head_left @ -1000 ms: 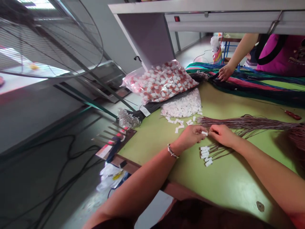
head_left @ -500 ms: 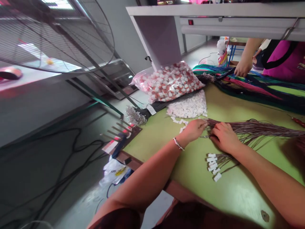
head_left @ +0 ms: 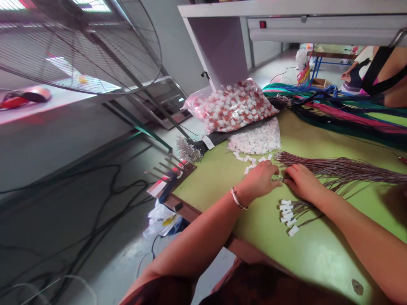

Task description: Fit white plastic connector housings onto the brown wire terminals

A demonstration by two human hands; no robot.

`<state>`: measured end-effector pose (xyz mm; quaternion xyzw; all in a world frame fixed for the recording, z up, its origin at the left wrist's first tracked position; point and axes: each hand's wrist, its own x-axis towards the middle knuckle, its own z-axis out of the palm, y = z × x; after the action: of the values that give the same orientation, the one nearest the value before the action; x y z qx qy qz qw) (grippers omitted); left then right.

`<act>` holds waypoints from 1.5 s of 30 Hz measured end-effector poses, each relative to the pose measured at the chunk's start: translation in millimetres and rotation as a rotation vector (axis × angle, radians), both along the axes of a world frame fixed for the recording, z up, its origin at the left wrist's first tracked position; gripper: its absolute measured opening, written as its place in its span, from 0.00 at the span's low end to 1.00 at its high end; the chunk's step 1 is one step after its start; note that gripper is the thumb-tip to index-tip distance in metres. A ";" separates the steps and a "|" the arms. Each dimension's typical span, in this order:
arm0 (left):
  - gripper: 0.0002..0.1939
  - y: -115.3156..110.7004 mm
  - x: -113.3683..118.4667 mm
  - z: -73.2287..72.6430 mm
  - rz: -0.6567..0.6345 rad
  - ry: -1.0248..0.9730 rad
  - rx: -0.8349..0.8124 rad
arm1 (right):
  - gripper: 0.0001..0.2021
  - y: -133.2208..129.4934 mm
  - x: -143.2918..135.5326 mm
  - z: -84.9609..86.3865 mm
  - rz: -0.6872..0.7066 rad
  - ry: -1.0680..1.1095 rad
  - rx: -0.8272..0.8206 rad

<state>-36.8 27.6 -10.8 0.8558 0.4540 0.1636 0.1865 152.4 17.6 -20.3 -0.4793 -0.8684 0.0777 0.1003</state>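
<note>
A thin, dark wire (head_left: 285, 178) with a silvery end is held between the fingers (head_left: 291, 173); white connectors (head_left: 287, 213) on brown wires (head_left: 305, 206) are clustered nearer than them.

Two clear plastic bags (head_left: 232, 110) of small pieces (head_left: 256, 139) lie far, about six white plastic connectors (head_left: 287, 215) on brown wires (head_left: 304, 206) near, one round wire-caged fan (head_left: 92, 38) left.

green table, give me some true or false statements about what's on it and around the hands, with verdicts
1. The brown wire bundle lies on the green table. True.
2. The bracelet is on the right wrist. False: it is on the left wrist.
3. The bag of white and orange pieces lies beyond the bag of white pieces. True.
4. The cluster of white connectors lies beyond both hands. False: it lies nearer the person.
</note>
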 end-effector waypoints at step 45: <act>0.12 8.2 0.0 2.2 0.355 -0.876 -0.640 | 0.09 -1.7 2.5 12.4 -0.383 0.948 -0.309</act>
<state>-36.8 35.8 -8.6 0.5195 0.4980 0.3863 0.5770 154.9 15.9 -7.8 -0.5508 -0.6031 0.3930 0.4224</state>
